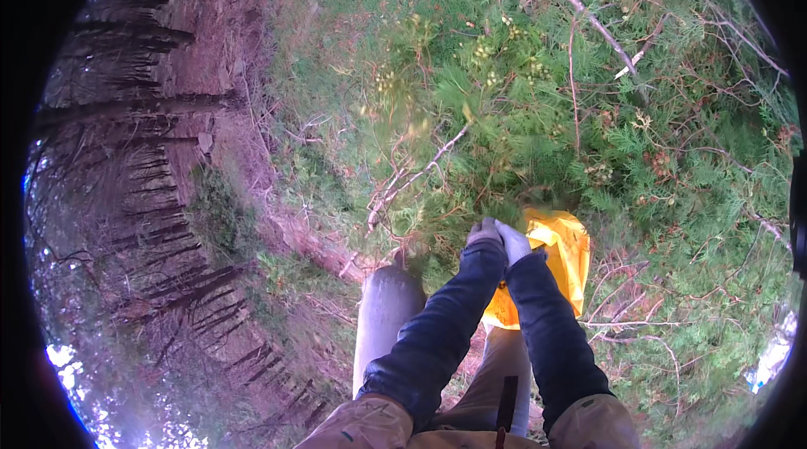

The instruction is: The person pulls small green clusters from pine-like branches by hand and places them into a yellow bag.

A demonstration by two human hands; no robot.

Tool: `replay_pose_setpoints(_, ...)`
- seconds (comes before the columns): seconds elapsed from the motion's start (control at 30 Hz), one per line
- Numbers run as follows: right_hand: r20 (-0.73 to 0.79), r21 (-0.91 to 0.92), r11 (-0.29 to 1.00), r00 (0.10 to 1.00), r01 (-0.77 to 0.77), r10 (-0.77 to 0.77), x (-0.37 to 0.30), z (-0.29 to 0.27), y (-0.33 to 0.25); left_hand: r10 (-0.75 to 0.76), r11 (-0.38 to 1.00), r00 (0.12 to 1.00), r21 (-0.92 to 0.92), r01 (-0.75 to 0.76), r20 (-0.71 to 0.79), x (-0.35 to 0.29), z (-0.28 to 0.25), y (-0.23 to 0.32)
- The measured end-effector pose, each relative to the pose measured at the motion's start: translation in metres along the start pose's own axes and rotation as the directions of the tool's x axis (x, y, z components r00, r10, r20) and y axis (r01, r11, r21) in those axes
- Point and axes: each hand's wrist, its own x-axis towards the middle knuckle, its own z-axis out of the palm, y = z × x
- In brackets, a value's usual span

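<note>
My left hand and my right hand, both pale grey and apparently gloved, are pressed together at the lower edge of a mass of green conifer foliage. Both look closed, and whatever lies in their fingers is hidden. A bright yellow bag hangs beside and behind my right forearm. Its crumpled lower part shows between my forearms and my leg. Dark blue sleeves cover both forearms. Small yellowish cones stand among the sprays in front of my hands.
A bare branch slants across the foliage at the top right. A shorter twig sticks up left of my hands. A reddish log or trunk lies by my knee. Thin dry twigs spread at right. Tree trunks stand at left.
</note>
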Motion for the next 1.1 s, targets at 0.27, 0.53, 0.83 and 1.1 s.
replay_pose_setpoints(0.27, 0.097, -0.297, 0.929, 0.974, 0.223, -0.203, -0.001, 0.021, 0.033, -0.304, 0.9, 0.951, -0.343, 0.27, -0.049, 0.002, -0.008, -0.028)
replay_pose_setpoints(0.53, -0.23, -0.1, 0.987, 0.968, -0.127, 0.102, -0.033, 0.106, -0.065, 0.326, 0.942, 0.943, 0.109, -0.318, -0.068, -0.021, -0.091, 0.01)
replay_pose_setpoints(0.83, -0.561, -0.513, 0.853, 0.789, -0.096, -0.249, -0.016, 0.069, -0.078, 0.71, 0.704, 0.698, -0.074, -0.706, 0.098, 0.033, 0.002, -0.026)
replay_pose_setpoints(1.1, -0.277, -0.957, 0.157, 0.929, -0.243, -0.247, -0.034, 0.013, -0.03, 0.153, 0.987, 0.664, -0.148, -0.063, 0.732, 0.04, -0.001, -0.081)
